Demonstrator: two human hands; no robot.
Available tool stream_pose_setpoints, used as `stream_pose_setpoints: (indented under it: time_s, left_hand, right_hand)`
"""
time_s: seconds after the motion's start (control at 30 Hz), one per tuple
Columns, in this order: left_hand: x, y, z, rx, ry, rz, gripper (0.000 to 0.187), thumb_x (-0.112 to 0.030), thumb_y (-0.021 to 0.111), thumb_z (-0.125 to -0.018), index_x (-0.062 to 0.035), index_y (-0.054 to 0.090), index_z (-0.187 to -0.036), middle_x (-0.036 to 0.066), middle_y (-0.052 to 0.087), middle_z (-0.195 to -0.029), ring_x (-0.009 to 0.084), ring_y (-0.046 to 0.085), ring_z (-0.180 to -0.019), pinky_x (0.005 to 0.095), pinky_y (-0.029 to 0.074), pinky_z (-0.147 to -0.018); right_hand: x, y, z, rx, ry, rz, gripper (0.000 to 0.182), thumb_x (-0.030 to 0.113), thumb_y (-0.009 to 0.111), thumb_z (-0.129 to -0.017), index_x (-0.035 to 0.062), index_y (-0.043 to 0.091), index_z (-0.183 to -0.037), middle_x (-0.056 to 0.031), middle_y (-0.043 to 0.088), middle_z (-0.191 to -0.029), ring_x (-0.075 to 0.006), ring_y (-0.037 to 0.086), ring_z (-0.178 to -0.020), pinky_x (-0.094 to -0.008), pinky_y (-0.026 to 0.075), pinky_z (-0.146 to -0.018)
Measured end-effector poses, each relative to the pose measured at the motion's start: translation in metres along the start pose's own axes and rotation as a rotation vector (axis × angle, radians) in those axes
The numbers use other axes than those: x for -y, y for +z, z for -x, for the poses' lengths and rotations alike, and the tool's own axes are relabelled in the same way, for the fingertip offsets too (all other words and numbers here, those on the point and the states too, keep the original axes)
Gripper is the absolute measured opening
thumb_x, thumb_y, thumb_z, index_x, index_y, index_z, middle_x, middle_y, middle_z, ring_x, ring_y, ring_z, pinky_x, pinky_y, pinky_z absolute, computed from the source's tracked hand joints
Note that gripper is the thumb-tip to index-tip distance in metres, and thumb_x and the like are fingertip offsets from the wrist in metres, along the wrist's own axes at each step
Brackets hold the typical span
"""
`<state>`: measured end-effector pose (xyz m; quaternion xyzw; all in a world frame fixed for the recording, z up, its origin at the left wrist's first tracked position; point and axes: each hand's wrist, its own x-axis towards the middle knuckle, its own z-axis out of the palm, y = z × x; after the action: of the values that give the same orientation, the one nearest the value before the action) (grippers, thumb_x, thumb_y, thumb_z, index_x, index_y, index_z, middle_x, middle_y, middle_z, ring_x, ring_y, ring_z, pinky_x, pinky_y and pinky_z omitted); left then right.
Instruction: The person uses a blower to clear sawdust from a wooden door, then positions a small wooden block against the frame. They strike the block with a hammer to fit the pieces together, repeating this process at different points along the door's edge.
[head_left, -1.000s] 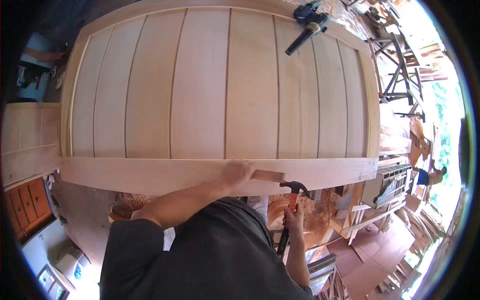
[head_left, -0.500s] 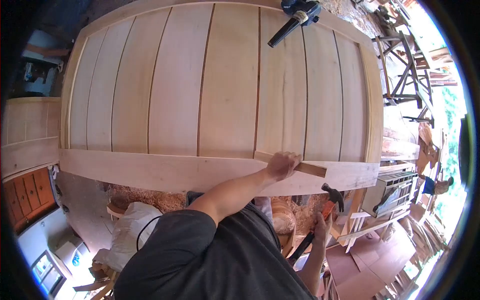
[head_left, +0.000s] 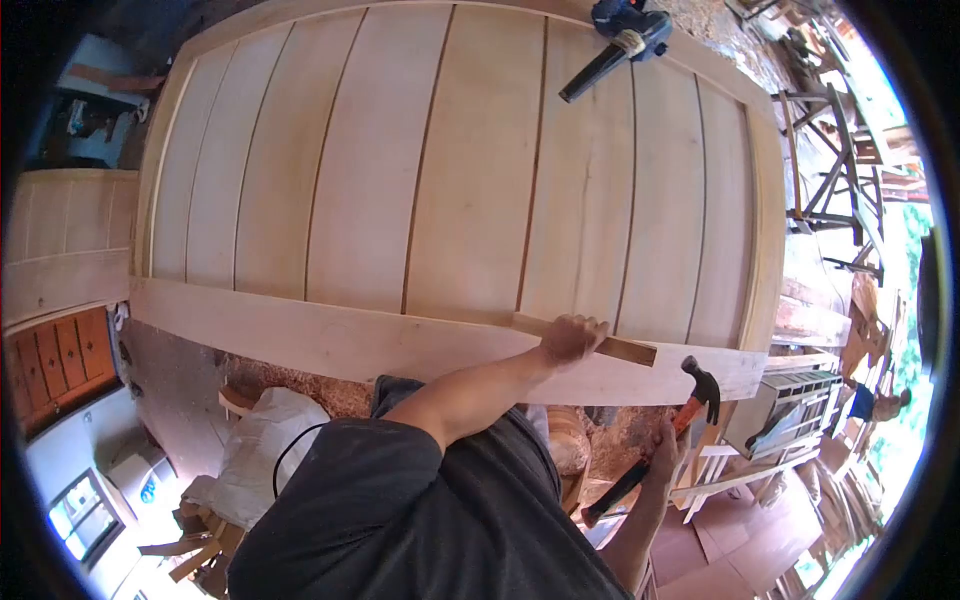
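My left hand (head_left: 572, 340) is wrapped round a short wooden block (head_left: 628, 350), which lies at a slant on the near rail of a large wooden panel (head_left: 475, 170). To its right, beyond the near edge of the panel, my right hand (head_left: 664, 450) grips a hammer (head_left: 702, 390) by its orange and black handle. The hammer's dark head points up and overlaps the panel's near edge, close to the block's right end. Dark grooves run between the boards of the panel.
A blower (head_left: 630, 45) rests on the panel's far edge. Wooden trestles (head_left: 835, 170) stand at the right. A slatted wooden frame (head_left: 795, 410) and stacked boards lie at the lower right. A white sack (head_left: 265, 440) is at the lower left. Another person (head_left: 880, 402) is at the far right.
The hammer and my right hand have moved up and to the right. The panel and blower have shifted right in the view. My left hand still holds the block.
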<state>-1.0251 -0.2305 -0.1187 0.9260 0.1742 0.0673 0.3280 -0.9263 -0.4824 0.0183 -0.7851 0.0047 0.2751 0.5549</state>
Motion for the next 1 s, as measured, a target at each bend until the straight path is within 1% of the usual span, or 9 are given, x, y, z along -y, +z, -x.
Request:
stream_pose_setpoints:
  time_s: [0.13, 0.27, 0.4, 0.5, 0.6, 0.7, 0.87, 0.93, 1.0]
  left_hand:
    - [0.018, 0.042, -0.004, -0.191, 0.055, -0.037, 0.013, -0.018, 0.055, -0.088, -0.0093, 0.062, -0.096, 0.009, 0.068, -0.079, 0.0255, 0.07, -0.074, 0.0406, 0.057, -0.059]
    - [0.013, 0.021, 0.002, -0.121, 0.033, -0.025, 0.015, -0.019, 0.055, -0.088, -0.0085, 0.061, -0.097, 0.009, 0.067, -0.08, 0.0252, 0.07, -0.074, 0.0406, 0.055, -0.057]
    - [0.013, 0.024, 0.0, -0.086, 0.038, -0.029, 0.016, -0.019, 0.055, -0.088, -0.0085, 0.061, -0.098, 0.009, 0.067, -0.08, 0.025, 0.07, -0.075, 0.0404, 0.055, -0.057]
    - [0.015, 0.033, 0.002, -0.103, 0.038, -0.058, 0.019, -0.02, 0.055, -0.087, -0.0089, 0.062, -0.101, 0.007, 0.068, -0.082, 0.0238, 0.07, -0.075, 0.04, 0.055, -0.058]
    - [0.012, 0.028, 0.002, -0.092, 0.028, -0.053, 0.021, -0.021, 0.056, -0.087, -0.009, 0.063, -0.103, 0.007, 0.068, -0.083, 0.023, 0.07, -0.075, 0.0389, 0.055, -0.058]
    - [0.015, 0.028, 0.002, -0.075, 0.017, -0.05, 0.02, -0.021, 0.056, -0.087, -0.009, 0.063, -0.101, 0.007, 0.068, -0.083, 0.0228, 0.07, -0.074, 0.0379, 0.055, -0.058]
    - [0.013, 0.032, 0.003, -0.096, 0.024, -0.002, 0.016, -0.019, 0.054, -0.088, -0.0081, 0.061, -0.097, 0.01, 0.067, -0.082, 0.0266, 0.07, -0.077, 0.0412, 0.055, -0.059]
    - [0.014, 0.033, 0.001, -0.115, 0.018, -0.052, 0.014, -0.02, 0.056, -0.087, -0.0085, 0.061, -0.093, 0.008, 0.068, -0.08, 0.0238, 0.07, -0.074, 0.0385, 0.055, -0.058]
    - [0.015, 0.04, 0.002, -0.14, 0.022, -0.006, 0.014, -0.02, 0.056, -0.087, -0.0084, 0.062, -0.092, 0.008, 0.067, -0.078, 0.024, 0.07, -0.074, 0.0392, 0.055, -0.058]
  right_hand:
    - [-0.03, -0.031, -0.022, -0.051, -0.007, 0.004, 0.018, 0.015, 0.063, -0.094, 0.0104, 0.054, -0.11, 0.0053, 0.043, -0.063, -0.0048, 0.039, -0.043, -0.0203, 0.032, -0.036]
    - [-0.012, -0.006, -0.017, -0.09, 0.078, -0.044, 0.016, 0.016, 0.064, -0.094, 0.0105, 0.054, -0.105, 0.0059, 0.043, -0.06, -0.006, 0.039, -0.04, -0.0211, 0.032, -0.035]
    - [-0.037, -0.017, -0.014, 0.179, 0.077, 0.157, 0.035, 0.013, 0.066, -0.09, 0.0048, 0.055, -0.122, 0.0022, 0.059, -0.088, -0.0052, 0.051, -0.062, -0.0203, 0.04, -0.051]
    - [-0.014, 0.011, -0.002, 0.156, -0.064, 0.359, 0.012, 0.013, 0.059, -0.094, 0.0099, 0.053, -0.104, 0.0031, 0.045, -0.062, -0.0062, 0.041, -0.043, -0.0222, 0.033, -0.034]
    - [-0.03, -0.029, -0.026, -0.055, 0.02, 0.067, 0.014, 0.012, 0.059, -0.094, 0.0096, 0.054, -0.107, 0.003, 0.046, -0.062, -0.0061, 0.042, -0.043, -0.0219, 0.034, -0.034]
    - [-0.038, -0.046, -0.036, -0.102, 0.022, 0.065, 0.018, 0.01, 0.06, -0.093, 0.0089, 0.054, -0.111, 0.0033, 0.046, -0.063, -0.0056, 0.044, -0.044, -0.0211, 0.035, -0.035]
    - [-0.034, -0.055, -0.045, -0.025, -0.046, 0.373, 0.02, 0.013, 0.064, -0.091, 0.0108, 0.054, -0.108, 0.0046, 0.045, -0.061, -0.0067, 0.045, -0.044, -0.0218, 0.036, -0.037]
    - [-0.022, -0.07, -0.058, -0.008, 0.083, 0.088, 0.022, 0.013, 0.064, -0.09, 0.0088, 0.055, -0.11, 0.0044, 0.047, -0.062, -0.0066, 0.045, -0.046, -0.0218, 0.036, -0.038]
    - [-0.035, -0.068, -0.054, 0.038, 0.025, 0.1, 0.021, 0.014, 0.064, -0.09, 0.0079, 0.055, -0.108, 0.0037, 0.048, -0.063, -0.0073, 0.048, -0.048, -0.0236, 0.039, -0.04]
